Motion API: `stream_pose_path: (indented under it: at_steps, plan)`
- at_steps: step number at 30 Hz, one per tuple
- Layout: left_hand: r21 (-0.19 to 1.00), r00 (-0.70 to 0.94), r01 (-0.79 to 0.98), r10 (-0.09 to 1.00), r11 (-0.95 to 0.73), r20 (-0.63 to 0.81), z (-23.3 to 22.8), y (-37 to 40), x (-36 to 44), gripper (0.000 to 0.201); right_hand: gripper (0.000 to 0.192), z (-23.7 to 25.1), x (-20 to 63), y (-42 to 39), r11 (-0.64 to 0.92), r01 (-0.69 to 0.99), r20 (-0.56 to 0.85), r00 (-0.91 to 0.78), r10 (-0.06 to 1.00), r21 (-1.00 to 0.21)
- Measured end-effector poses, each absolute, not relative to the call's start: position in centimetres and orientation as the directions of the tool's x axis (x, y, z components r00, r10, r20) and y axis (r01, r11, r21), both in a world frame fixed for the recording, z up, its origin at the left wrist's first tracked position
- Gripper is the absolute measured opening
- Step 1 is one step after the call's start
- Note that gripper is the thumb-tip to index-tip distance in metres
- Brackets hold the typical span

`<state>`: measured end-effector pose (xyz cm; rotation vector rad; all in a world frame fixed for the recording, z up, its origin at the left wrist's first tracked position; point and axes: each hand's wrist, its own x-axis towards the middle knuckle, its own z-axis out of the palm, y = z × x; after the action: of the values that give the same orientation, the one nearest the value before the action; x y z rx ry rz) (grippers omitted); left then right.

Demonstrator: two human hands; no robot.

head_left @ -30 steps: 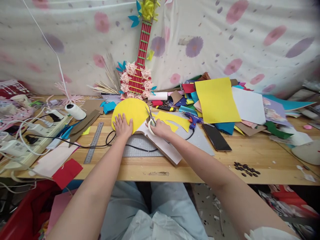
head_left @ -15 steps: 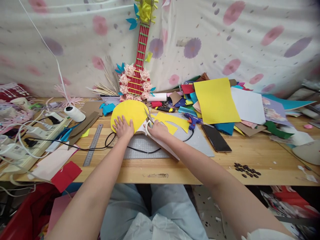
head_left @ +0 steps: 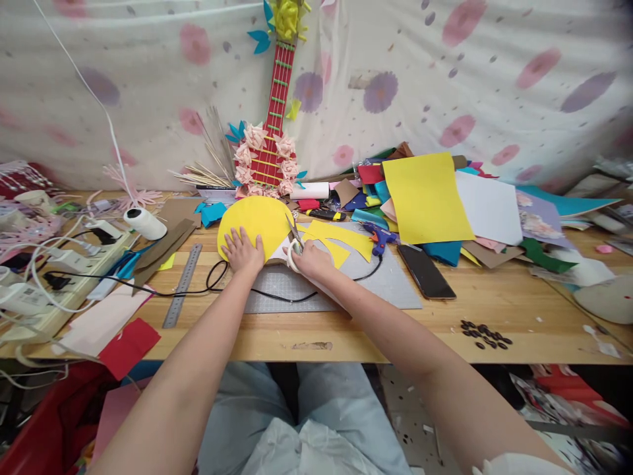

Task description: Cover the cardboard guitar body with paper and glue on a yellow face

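My left hand [head_left: 244, 252] lies flat with fingers spread on a rounded yellow sheet [head_left: 252, 214], pressing it near its lower edge. In my right hand [head_left: 312, 258] is a pair of scissors [head_left: 293, 227] with white handles, the blades angled up and to the left at the right rim of the yellow sheet. A pale layer shows below the yellow one there, and part of it is hidden by my right hand. Yellow offcuts [head_left: 343, 239] lie just right of the scissors on a grey cutting mat [head_left: 390, 287].
A glue gun [head_left: 380, 237] rests on the mat's right side, its black cable looping left under my arms. Beside it lies a phone [head_left: 426, 272]. A steel ruler [head_left: 182, 285] and power strip [head_left: 74, 270] are at left. Behind stands a flower-trimmed red paper guitar [head_left: 270, 155]; dark buttons [head_left: 486, 334] lie right.
Both hands keep nearly the same places, the left flat on the yellow sheet and the right on the scissors. The whole view has shifted very slightly.
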<state>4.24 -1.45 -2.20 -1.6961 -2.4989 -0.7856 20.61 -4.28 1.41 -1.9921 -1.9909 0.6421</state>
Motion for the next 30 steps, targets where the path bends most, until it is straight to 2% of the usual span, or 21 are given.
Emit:
stream_pose_path:
  at_steps: [18, 25, 30]
  plan:
    - [0.348, -0.407, 0.888, 0.867, 0.302, 0.287, -2.4, -1.3, 4.1, 0.068, 0.065, 0.0, 20.3, -3.9, 0.007, 0.867, -0.069, -0.048, 0.996, -0.499]
    - [0.330, -0.407, 0.890, 0.872, 0.314, 0.271, -2.2, -1.4, 4.2, 0.067, 0.062, 0.3, 20.2, -3.9, -0.014, 0.884, -0.092, -0.033, 0.995, -0.467]
    - [0.334, -0.407, 0.889, 0.874, 0.313, 0.266, -2.2, -1.4, 4.2, 0.068, 0.064, 0.6, 20.4, -3.9, -0.011, 0.873, -0.106, -0.047, 0.993, -0.488]
